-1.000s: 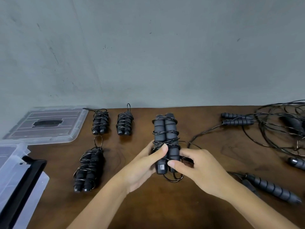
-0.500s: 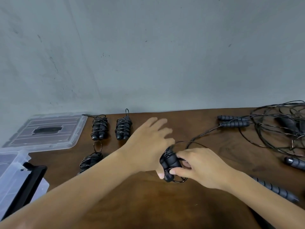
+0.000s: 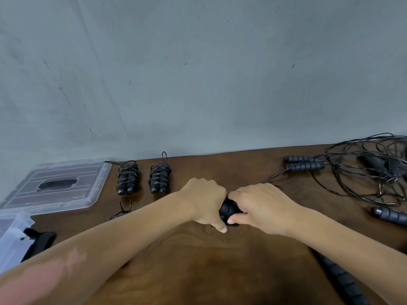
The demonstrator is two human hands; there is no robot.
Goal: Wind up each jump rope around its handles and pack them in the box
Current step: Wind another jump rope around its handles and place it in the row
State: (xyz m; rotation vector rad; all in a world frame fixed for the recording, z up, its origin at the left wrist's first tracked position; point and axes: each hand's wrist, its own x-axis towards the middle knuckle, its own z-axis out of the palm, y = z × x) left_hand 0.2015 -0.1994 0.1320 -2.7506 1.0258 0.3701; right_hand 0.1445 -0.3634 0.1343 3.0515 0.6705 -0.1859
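The handle pair point(image 3: 229, 211) at frame centre was almost wholly covered by the left hand point(image 3: 203, 201) and the right hand point(image 3: 261, 208); only a dark patch showed between them, so its windings could not be read. A third wound rope point(image 3: 123, 208) at centre left was hidden behind the left forearm except for its top loop. The clear box point(image 3: 13, 236) was cut off by the left edge. The loose rope tangle point(image 3: 370, 172) ran off the right edge. A handle point(image 3: 339, 276) at lower right was partly covered by the right forearm.
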